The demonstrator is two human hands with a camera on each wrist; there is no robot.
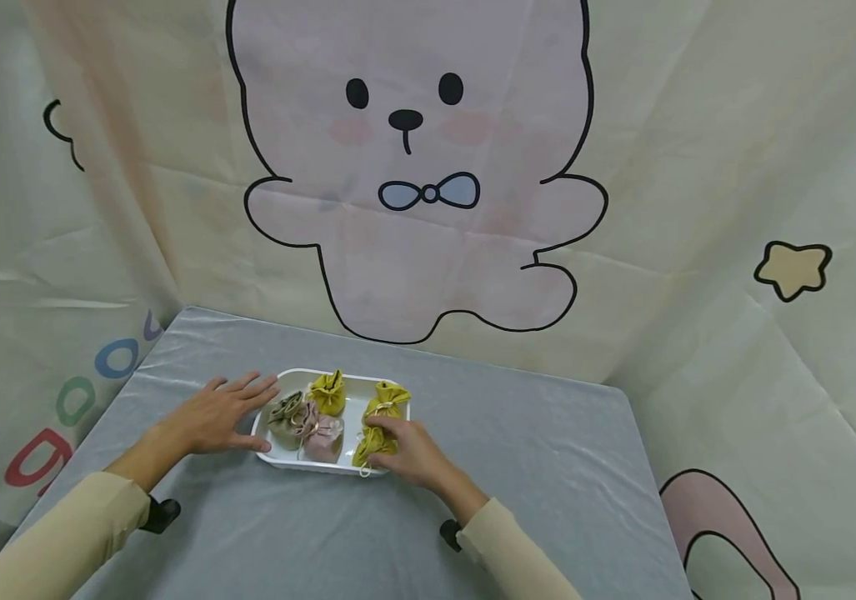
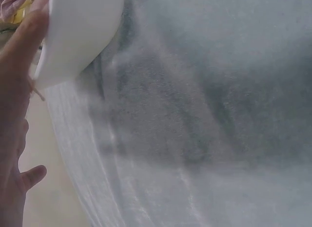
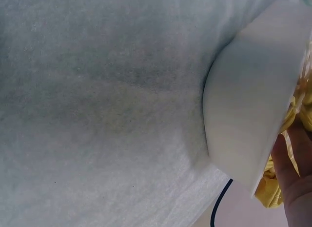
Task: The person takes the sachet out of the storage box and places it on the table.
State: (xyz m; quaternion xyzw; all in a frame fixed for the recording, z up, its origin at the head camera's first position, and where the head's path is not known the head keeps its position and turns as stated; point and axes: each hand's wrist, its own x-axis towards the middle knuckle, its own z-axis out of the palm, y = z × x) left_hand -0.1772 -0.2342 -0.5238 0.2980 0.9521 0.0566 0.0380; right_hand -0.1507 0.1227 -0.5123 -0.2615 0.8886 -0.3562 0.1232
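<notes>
The left hand [image 1: 221, 412] lies flat with fingers spread against the white tray's [image 1: 285, 459] nine-o'clock rim, apparently steadying it on the grey tabletop [image 1: 548, 467]. The right hand [image 1: 412, 450] pinches the yellow pouch [image 1: 372, 444] at the tray's four-o'clock corner, beside other pouches.

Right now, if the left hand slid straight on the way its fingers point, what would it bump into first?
The left hand already rests against the white tray rim; going on, its fingers would probably meet the grey-green drawstring pouch first, though depth is hard to judge.
</notes>
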